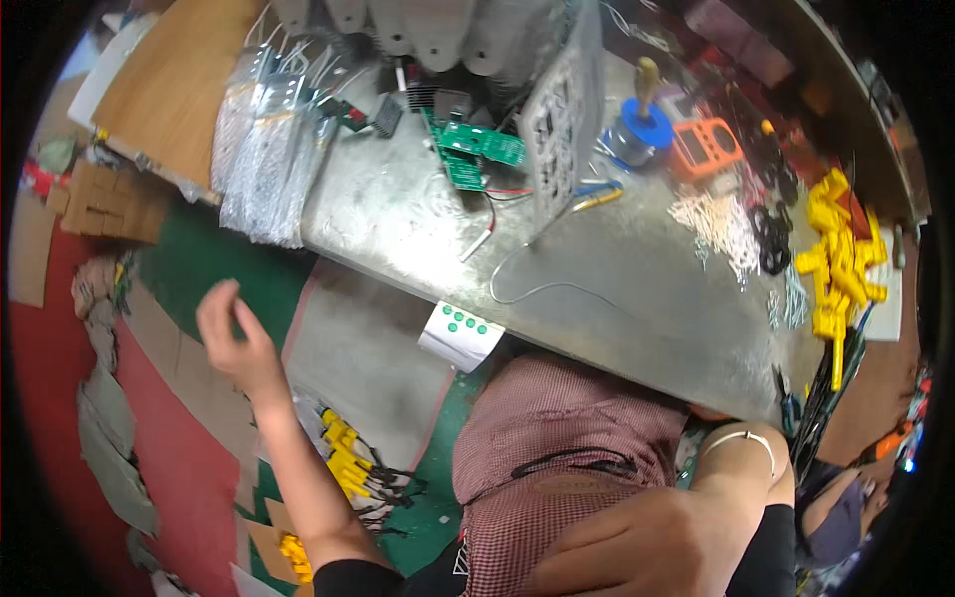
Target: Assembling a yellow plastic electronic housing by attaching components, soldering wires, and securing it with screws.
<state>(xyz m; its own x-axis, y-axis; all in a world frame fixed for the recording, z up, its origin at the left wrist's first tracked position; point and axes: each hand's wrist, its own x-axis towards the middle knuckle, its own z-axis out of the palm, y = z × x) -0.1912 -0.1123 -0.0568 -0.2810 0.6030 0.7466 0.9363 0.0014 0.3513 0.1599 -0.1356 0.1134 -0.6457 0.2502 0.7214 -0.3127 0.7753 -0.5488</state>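
My left hand (237,340) is held out over the floor, left of the metal workbench. Its fingers are slightly bent with the thumb apart, and nothing is in them. Nearest to it on the bench is a stack of bubble-wrap pouches (274,164). My right hand (637,542) is in front of my checked apron (567,428) at the lower edge. Its fingers stretch to the left, a little blurred, and their tips are partly hidden. A white wristband (741,436) circles that wrist. Green circuit boards (482,144) with wires lie farther back on the bench.
A white paper with green dots (463,336) hangs at the bench's front edge. To the right are a blue-topped jar (637,134), an orange multimeter (706,147) and yellow parts (846,259). Below my left arm, yellow connectors with black leads (353,463) lie near the floor.
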